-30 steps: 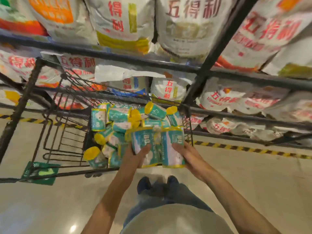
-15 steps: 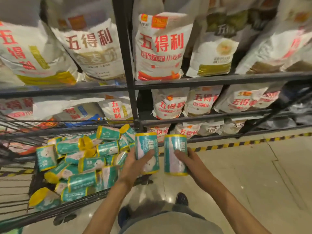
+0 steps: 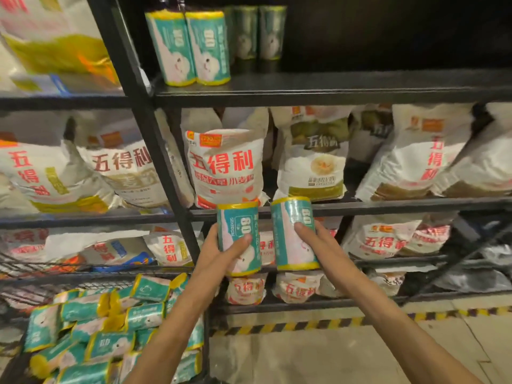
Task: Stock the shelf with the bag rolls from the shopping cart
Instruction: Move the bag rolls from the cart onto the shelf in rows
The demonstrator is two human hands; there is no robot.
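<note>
My left hand (image 3: 219, 256) grips an upright teal and yellow bag roll (image 3: 238, 231). My right hand (image 3: 322, 242) grips a second upright roll (image 3: 291, 217) beside it. Both rolls are held in front of the flour shelves at mid height. On the dark top shelf (image 3: 332, 87), several bag rolls (image 3: 191, 48) stand upright at its left end, two in front and more behind. The shopping cart (image 3: 16, 286) at the lower left holds a heap of the same rolls (image 3: 110, 328) lying on their sides.
White flour bags (image 3: 225, 167) with red lettering fill the shelves below the top one and those to the left. A black upright post (image 3: 144, 126) divides the shelving. The top shelf is dark and bare to the right of the rolls. Yellow and black floor tape (image 3: 346, 320) runs along the shelf base.
Both hands lifted their rolls out of the cart and upward toward the shelves. The view tilted up, so the top shelf with standing rolls now shows.
</note>
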